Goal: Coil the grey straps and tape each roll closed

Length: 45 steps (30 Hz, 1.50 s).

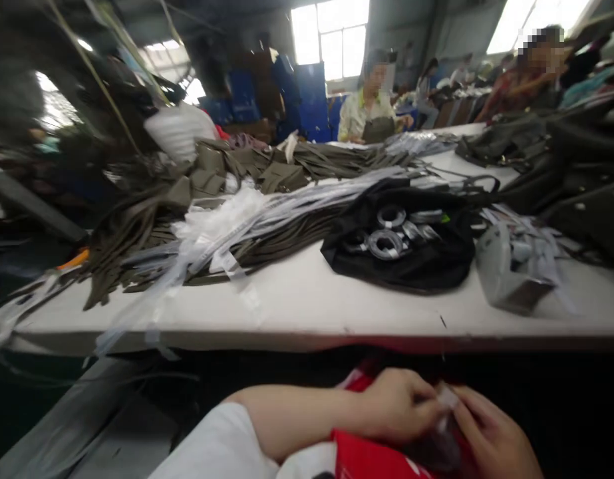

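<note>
Below the table's front edge, close to my body, my left hand and my right hand meet with bent fingers. Between their fingertips they pinch a small piece of clear plastic, which hangs down between the hands. Motion blur hides exactly what kind of plastic it is. Red cloth with white patches lies under my left forearm. On the table nearby sits a black cloth bag with rolls of clear tape on top. To its right stands a grey metal box-like holder.
The white table carries heaps of dark olive straps and bundled clear plastic strips. Dark olive material is piled at the right. Across the table a person handles a dark piece; another person is at the right.
</note>
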Tool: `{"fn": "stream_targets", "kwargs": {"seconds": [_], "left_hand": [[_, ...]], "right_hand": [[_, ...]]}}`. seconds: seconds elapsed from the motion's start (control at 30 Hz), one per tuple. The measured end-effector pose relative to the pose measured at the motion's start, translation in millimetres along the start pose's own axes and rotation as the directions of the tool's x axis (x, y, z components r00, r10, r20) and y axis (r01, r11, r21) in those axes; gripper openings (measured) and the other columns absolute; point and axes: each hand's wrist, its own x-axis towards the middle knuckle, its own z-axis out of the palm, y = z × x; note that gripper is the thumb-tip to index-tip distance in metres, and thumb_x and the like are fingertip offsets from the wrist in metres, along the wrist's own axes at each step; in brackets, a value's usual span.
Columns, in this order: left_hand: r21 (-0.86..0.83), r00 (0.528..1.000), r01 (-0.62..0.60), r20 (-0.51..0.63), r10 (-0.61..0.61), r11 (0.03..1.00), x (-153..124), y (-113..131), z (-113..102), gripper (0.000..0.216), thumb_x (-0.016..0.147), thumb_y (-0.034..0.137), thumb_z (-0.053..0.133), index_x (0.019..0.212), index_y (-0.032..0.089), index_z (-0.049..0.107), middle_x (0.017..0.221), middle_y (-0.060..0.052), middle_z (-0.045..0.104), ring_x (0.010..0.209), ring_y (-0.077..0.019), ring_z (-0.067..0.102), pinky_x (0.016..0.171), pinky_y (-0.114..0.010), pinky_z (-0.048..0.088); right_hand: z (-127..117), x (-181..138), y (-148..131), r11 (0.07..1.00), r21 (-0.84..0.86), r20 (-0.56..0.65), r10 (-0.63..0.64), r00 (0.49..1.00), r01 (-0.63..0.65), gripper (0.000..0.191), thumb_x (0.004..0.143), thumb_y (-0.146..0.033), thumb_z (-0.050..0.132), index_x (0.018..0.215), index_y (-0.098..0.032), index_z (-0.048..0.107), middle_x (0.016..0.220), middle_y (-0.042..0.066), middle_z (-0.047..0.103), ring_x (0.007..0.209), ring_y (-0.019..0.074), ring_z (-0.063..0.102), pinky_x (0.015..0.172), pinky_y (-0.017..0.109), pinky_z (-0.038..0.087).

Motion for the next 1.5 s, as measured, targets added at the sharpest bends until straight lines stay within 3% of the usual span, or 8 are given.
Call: {"fn": "stream_targets", "kwargs": {"seconds": [0.17, 0.7, 0.87, 0.97, 1.17, 1.33, 1.4, 1.5], "left_hand": [[-0.026, 0.994, 0.063, -0.090, -0.065, 0.998, 0, 14, -1, 0.027, 0.088, 0.039, 0.054, 0.079, 0.016, 0.067, 0.078, -0.002, 0.066, 0.072, -0.0140, 0.058, 0.069, -0.024, 0.042], [0.013, 0.995, 0.033, -0.098, -0.032, 0.999, -2, 16, 6, 0.036, 0.078, 0.039, 0.067, 0.103, 0.019, 0.050, 0.090, -0.004, 0.070, 0.077, -0.0181, 0.065, 0.067, -0.027, 0.048], [0.031, 0.943, 0.288, 0.167, -0.289, 0.957, 7, 15, -11, 0.047, 0.066, 0.050, 0.074, 0.097, 0.017, 0.061, 0.080, -0.004, 0.068, 0.070, -0.0188, 0.063, 0.062, -0.028, 0.048], [-0.235, 0.844, 0.478, 0.390, -0.368, 0.847, 19, 16, -26, 0.039, 0.062, 0.041, 0.074, 0.089, 0.015, 0.066, 0.069, -0.002, 0.065, 0.058, -0.0151, 0.060, 0.059, -0.028, 0.049], [-0.652, 0.908, 0.419, 0.302, -0.290, 0.632, 41, 29, -30, 0.048, 0.063, 0.046, 0.073, 0.094, 0.009, 0.070, 0.071, -0.006, 0.066, 0.049, -0.0108, 0.056, 0.051, -0.023, 0.045], [-0.592, 0.936, 0.350, 0.245, -0.251, 0.726, 46, 20, -17, 0.063, 0.063, 0.062, 0.075, 0.098, 0.009, 0.071, 0.066, -0.004, 0.063, 0.047, -0.0095, 0.051, 0.050, -0.023, 0.041], [-0.521, 0.955, 0.293, 0.189, -0.227, 0.802, 46, 11, -15, 0.067, 0.063, 0.067, 0.074, 0.097, 0.010, 0.072, 0.059, 0.000, 0.057, 0.046, -0.0075, 0.044, 0.050, -0.023, 0.038], [-0.447, 0.972, 0.226, 0.160, -0.172, 0.865, 43, -1, -15, 0.059, 0.063, 0.066, 0.077, 0.089, 0.013, 0.074, 0.061, 0.000, 0.056, 0.051, -0.0088, 0.043, 0.055, -0.025, 0.039]], "right_hand": [[-16, 5, -24, 0.998, 0.064, 0.221, -0.020, 0.975, 0.006, 0.046, 0.093, -0.057, 0.049, 0.098, -0.022, 0.078, 0.103, 0.009, 0.076, 0.096, 0.0268, 0.069, 0.082, 0.032, 0.056], [-26, 18, -33, 0.975, 0.102, 0.479, 0.126, 0.868, -0.198, 0.026, 0.082, -0.046, 0.067, 0.079, -0.020, 0.072, 0.079, 0.004, 0.075, 0.076, 0.0220, 0.069, 0.070, 0.029, 0.055], [-25, 5, -31, 0.968, -0.177, 0.330, -0.111, 0.937, 0.177, 0.019, 0.091, -0.031, 0.055, 0.085, -0.024, 0.072, 0.087, 0.003, 0.074, 0.081, 0.0198, 0.070, 0.074, 0.029, 0.056], [-23, -7, -28, 0.826, -0.312, 0.297, -0.384, 0.874, 0.469, 0.032, 0.094, -0.025, 0.050, 0.121, -0.026, 0.067, 0.119, 0.006, 0.072, 0.106, 0.0220, 0.069, 0.092, 0.032, 0.056], [-25, -11, -35, 0.617, -0.484, 0.153, -0.639, 0.754, 0.621, 0.050, 0.091, -0.024, 0.056, 0.141, -0.021, 0.052, 0.135, 0.011, 0.063, 0.118, 0.0269, 0.064, 0.093, 0.035, 0.058], [-84, 45, -33, 0.811, -0.406, -0.196, -0.528, 0.826, 0.421, 0.019, 0.094, -0.030, 0.053, 0.103, -0.027, 0.070, 0.106, 0.005, 0.074, 0.099, 0.0207, 0.069, 0.088, 0.030, 0.056], [-118, 87, -26, 0.890, -0.404, -0.438, -0.393, 0.809, 0.213, 0.029, 0.091, -0.043, 0.053, 0.106, -0.024, 0.069, 0.113, 0.009, 0.072, 0.105, 0.0269, 0.066, 0.094, 0.040, 0.051], [-157, 156, -16, 0.930, -0.367, -0.513, -0.233, 0.826, 0.034, 0.045, 0.079, -0.057, 0.055, 0.095, -0.020, 0.074, 0.111, 0.014, 0.072, 0.111, 0.0374, 0.062, 0.096, 0.050, 0.047]]}}
